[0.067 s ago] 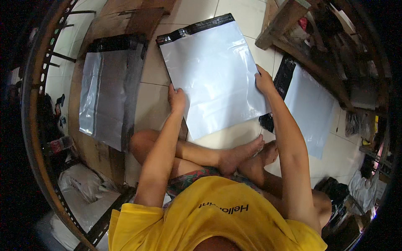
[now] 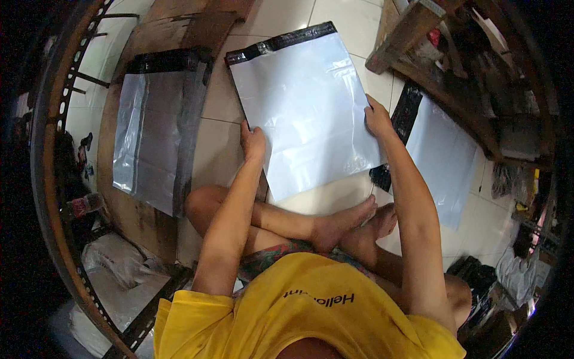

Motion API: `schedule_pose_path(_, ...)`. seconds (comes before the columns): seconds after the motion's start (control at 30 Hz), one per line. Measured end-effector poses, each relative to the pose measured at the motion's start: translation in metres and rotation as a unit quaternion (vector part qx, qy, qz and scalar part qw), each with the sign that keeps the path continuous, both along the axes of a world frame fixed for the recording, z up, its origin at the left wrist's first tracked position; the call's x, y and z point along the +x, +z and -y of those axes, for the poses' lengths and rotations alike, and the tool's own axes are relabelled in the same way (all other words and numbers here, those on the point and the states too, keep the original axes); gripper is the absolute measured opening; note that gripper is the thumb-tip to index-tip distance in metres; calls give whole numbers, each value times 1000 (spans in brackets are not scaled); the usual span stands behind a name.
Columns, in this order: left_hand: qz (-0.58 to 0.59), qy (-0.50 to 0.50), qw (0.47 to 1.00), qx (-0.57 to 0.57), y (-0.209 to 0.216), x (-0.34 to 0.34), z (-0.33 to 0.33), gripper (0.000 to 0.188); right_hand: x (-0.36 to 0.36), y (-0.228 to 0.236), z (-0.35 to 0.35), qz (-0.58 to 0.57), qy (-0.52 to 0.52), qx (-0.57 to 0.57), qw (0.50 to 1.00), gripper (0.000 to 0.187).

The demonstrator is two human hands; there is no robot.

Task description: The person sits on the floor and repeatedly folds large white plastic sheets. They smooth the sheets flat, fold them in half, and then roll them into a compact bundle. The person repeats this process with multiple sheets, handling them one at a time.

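White plastic bag (image 2: 305, 113) held flat between two hands

The step in hand looks to be a holding and levelling one. The left hand (image 2: 254, 142) is closed on the left edge of the bag, and the right hand (image 2: 378, 118) is closed on its right edge, so the two are well apart. The bag lies between them, in front of the crossed legs (image 2: 293, 221), with its black strip (image 2: 281, 43) on the far side. Whether it is one bag or several layers, I cannot tell surely from this view. At the left, a pile of similar bags (image 2: 149, 131) lies on brown cardboard (image 2: 143, 230); at the right, another bag (image 2: 439, 155) lies on the tiled floor (image 2: 218, 102). In my judgement, the next move calls for an even pull by both hands, so that the thin sheet does not sag or fold.
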State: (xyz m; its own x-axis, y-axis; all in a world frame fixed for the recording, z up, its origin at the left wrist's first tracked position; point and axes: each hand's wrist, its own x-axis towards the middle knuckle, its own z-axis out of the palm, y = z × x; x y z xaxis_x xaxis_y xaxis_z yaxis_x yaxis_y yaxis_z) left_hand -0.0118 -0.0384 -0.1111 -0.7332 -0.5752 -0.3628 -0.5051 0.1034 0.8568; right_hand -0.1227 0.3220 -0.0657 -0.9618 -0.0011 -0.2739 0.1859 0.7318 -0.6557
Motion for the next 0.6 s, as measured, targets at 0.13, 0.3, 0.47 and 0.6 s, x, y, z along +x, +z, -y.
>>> schedule_pose_path(0.13,12,77,983,165,47,2,-21,56,-9,49,3,-15,40,-12,999,47)
schedule_pose_path(0.3,-18,144,968,207,57,38,-52,57,-50,76,0,-30,150,-42,987,46)
schedule_pose_path(0.47,19,55,993,99,43,35,-47,45,-77,23,-13,-25,148,25,988,46)
schedule_pose_path(0.6,11,38,989,-143,26,24,-19,46,-97,30,4,26,186,110,976,44)
